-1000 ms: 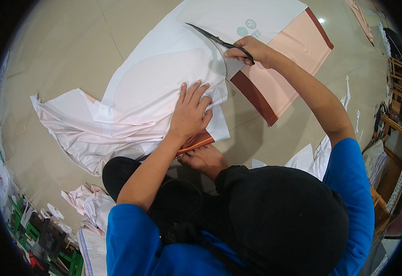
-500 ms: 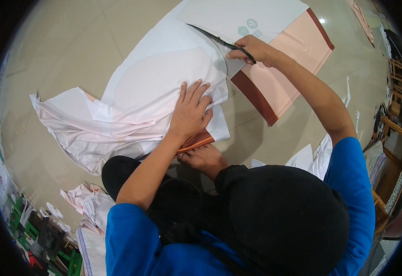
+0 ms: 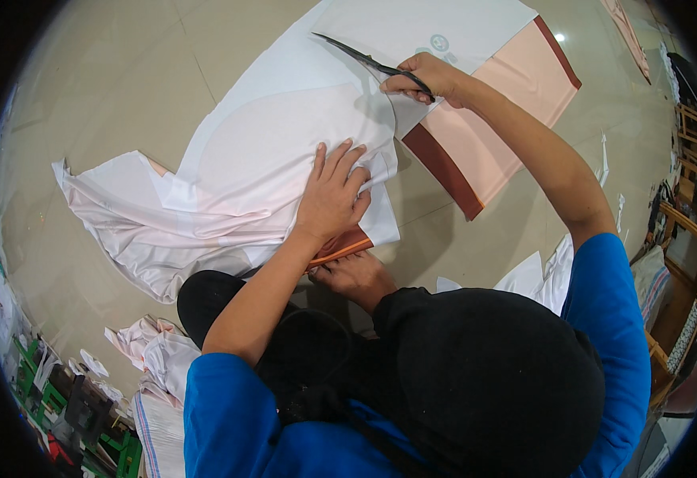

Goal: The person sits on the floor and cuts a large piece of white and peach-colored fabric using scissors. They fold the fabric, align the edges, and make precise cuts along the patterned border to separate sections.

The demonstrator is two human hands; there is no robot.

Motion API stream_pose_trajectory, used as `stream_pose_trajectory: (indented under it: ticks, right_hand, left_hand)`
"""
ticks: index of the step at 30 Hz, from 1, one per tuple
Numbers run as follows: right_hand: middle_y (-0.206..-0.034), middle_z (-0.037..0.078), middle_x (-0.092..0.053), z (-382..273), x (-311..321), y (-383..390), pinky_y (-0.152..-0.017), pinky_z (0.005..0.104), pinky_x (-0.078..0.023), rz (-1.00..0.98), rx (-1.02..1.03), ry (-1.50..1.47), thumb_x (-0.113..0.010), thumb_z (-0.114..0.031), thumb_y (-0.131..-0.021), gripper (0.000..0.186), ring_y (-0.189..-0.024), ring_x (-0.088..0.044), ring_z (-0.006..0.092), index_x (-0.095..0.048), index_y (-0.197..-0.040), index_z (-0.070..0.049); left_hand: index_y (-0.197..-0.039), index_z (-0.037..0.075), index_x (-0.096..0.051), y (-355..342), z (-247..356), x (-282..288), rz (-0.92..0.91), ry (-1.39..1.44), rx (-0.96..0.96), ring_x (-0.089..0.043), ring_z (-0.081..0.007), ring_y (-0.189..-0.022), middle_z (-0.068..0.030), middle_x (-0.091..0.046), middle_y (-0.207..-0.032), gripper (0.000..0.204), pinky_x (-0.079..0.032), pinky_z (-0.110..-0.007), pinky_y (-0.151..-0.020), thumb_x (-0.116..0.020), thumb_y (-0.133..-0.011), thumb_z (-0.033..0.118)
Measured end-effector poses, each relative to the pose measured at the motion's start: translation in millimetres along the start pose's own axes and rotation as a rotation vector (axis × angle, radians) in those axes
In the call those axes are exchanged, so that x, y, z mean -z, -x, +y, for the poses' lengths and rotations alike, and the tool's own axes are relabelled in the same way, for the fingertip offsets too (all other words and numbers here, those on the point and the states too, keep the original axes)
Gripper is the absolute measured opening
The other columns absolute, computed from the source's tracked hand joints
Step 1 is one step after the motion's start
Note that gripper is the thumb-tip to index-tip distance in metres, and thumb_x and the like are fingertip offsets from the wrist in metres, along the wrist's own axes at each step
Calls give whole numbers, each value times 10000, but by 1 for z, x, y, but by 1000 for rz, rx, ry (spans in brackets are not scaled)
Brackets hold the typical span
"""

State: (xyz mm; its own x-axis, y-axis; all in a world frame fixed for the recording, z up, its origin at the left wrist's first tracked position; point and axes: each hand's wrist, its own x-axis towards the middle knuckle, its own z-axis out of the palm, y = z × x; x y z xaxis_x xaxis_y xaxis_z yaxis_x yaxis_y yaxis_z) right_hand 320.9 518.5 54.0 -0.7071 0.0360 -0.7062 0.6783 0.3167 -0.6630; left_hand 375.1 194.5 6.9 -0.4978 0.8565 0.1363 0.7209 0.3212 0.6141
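Observation:
White fabric (image 3: 276,119) lies spread over the floor, bunched into folds at its left. My left hand (image 3: 332,191) presses flat on it, fingers spread, beside a brown-and-orange edged corner (image 3: 347,245) of the cloth. Black-handled scissors (image 3: 372,61) are in my right hand (image 3: 424,80), with the long blades pointing to the upper left over the white cloth. Under and beyond that hand, a peach panel (image 3: 516,95) with brown end bands shows, joined to white cloth bearing a pale green print. My bare foot (image 3: 356,275) touches the brown-edged corner.
Crumpled pale cloth (image 3: 157,350) and a striped woven sack (image 3: 157,434) lie at the lower left, near green frames (image 3: 121,454). White scraps (image 3: 543,275) sit on the tiled floor at the right. Wooden frames (image 3: 687,215) line the far right side.
My right hand and the scissors have shifted slightly up and to the left along the cloth. My left hand stays in place on the fabric.

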Motion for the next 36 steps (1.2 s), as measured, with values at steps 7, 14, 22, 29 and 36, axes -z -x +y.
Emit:
stream_pose_trajectory:
  ticks: [7,14,22,29,36]
  right_hand:
    - [-583,-54,-525,-2,3,-1,-485,254,-299,-5,2,70,-892,-342,-906,349,-479,-436,48,-676,-756,-113]
    - [-579,-35,-521,-9,0,-13,-486,272,-310,8,3,0,-901,-394,-828,411,-485,-439,77,-636,-650,-135]
    - [-581,-51,-542,-16,3,-17,-484,245,-329,-17,-5,35,-881,-330,-911,327,-471,-445,45,-705,-789,-83]
    - [-563,-45,-518,-18,4,-17,-488,263,-316,-40,36,73,-877,-332,-910,371,-469,-441,57,-645,-719,-115]
    - [-558,-43,-504,-28,2,-30,-501,266,-312,-44,60,43,-882,-326,-922,392,-468,-420,63,-634,-699,-120]
  left_hand:
    - [-1108,89,-666,0,0,0,9,-6,-3,-471,-402,-1552,-153,-600,-1528,242,-287,-695,-1320,-742,-884,137]
    - [-1110,88,-666,0,0,0,0,-6,-3,-468,-406,-1554,-158,-594,-1539,244,-288,-696,-1319,-743,-885,140]
    - [-1121,86,-666,0,0,0,-2,0,-2,-467,-410,-1555,-158,-593,-1539,262,-285,-701,-1317,-755,-881,142]
    - [-1123,89,-668,0,0,0,-3,11,0,-466,-409,-1556,-155,-592,-1543,259,-283,-699,-1319,-757,-887,149]
    - [-1118,92,-673,-1,0,0,-9,-5,6,-465,-396,-1558,-143,-594,-1545,251,-279,-692,-1324,-760,-891,156]
